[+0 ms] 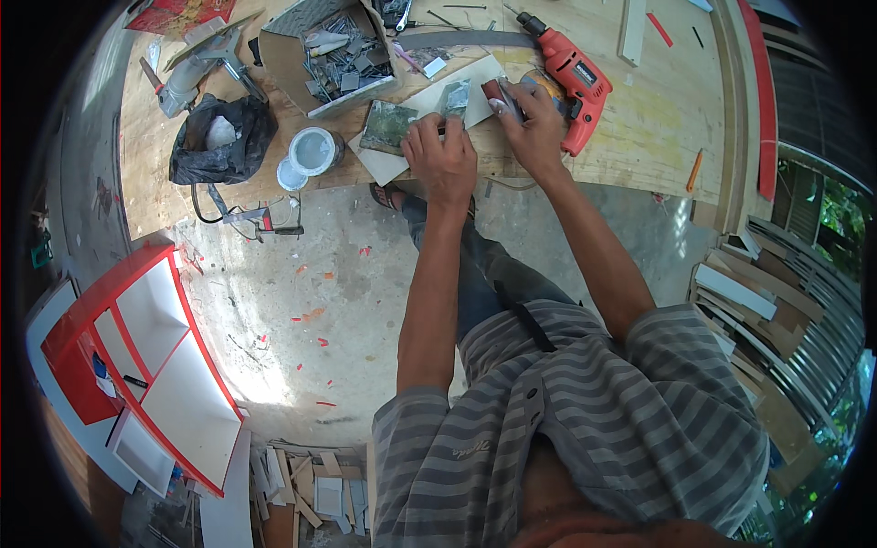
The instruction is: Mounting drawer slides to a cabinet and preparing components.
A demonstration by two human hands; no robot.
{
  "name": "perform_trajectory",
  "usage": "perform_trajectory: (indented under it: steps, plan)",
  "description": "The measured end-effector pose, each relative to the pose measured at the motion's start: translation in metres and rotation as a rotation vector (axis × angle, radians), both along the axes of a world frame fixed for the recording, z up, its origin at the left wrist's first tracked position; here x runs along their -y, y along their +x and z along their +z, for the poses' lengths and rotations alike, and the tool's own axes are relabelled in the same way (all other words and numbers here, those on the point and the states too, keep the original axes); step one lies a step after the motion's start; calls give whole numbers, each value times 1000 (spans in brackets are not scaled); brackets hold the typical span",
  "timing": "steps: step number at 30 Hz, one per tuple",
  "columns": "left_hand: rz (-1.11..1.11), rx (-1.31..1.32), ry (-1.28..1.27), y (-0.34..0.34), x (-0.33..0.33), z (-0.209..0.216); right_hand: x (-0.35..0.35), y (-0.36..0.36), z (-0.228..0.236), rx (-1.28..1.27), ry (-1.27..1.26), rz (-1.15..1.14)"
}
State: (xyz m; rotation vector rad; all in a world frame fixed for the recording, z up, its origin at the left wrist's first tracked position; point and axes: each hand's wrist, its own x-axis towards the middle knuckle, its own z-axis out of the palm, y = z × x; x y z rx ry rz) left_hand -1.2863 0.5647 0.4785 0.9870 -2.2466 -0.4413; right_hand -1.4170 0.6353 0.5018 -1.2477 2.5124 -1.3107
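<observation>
My left hand (pixel 440 155) is closed over the near edge of the workbench, its fingertips at the lower edge of a flat, smeared grey-blue piece (pixel 455 95). Beside those fingers a mottled greenish plate (pixel 387 126) lies on a white board (pixel 477 75). To the right, my right hand (pixel 534 119) grips a small flat piece with a dark red-brown face (pixel 494 91); the fingers cover much of it, and its kind is unclear. Pale smears mark the right thumb. Close beyond this hand lies a red power drill (pixel 577 73).
On the wooden bench (pixel 649 119) stand a box of metal pieces (pixel 345 64), a white-rimmed tub (pixel 313 151) and a black bag (pixel 219 142). An angle grinder (pixel 187 82) lies far left, an orange pencil (pixel 695 171) right. A red-and-white cabinet (pixel 151 356) stands on the floor at left.
</observation>
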Motion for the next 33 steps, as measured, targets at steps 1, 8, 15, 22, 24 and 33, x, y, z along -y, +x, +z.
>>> perform_trajectory:
  steps: [1,8,15,22,24,33]
  plan:
    - [0,0,-1,2,2,-6,-1,0,0,0,-1,0]
    - [-185,63,26,11,-14,-24,-6,2,-18,-189,172,257]
    - [-165,48,-33,15,-19,-47,32,-2,-22,-199,180,189]
    - [-139,49,20,22,-17,-44,11,22,-31,-173,181,262]
    - [-149,65,30,17,-18,-39,36,6,-28,-207,154,188]
    - [-74,-140,342,30,-22,-7,-26,-36,29,-176,-43,-155]
